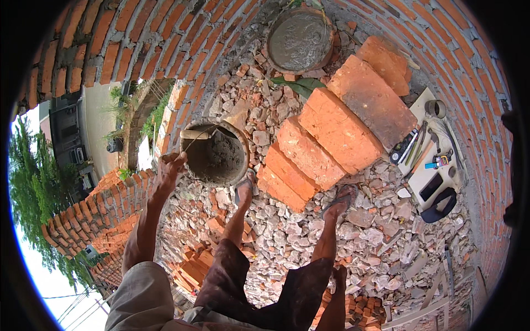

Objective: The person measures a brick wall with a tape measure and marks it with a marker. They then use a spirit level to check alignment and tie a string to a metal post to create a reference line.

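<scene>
My left hand [174, 164] is closed at the left rim of a mortar bucket [244, 144], where its thin wire handle [190, 144] meets my fingers. Grey mortar [222, 157] lies inside the bucket. Across its upper left rim rests a tool with a pale wooden handle [195, 134]; its far end is hard to make out in the mortar. My right hand [339, 274] hangs low beside my right thigh, away from the bricks and bucket, its fingers too unclear to read.
Orange bricks [339, 129] form a stepped stack before my feet. Behind them stands a round tub [301, 44] of wet mortar. Tools lie on a pale board [441, 146] at the right. Broken rubble [287, 237] covers the ground between brick walls [475, 71].
</scene>
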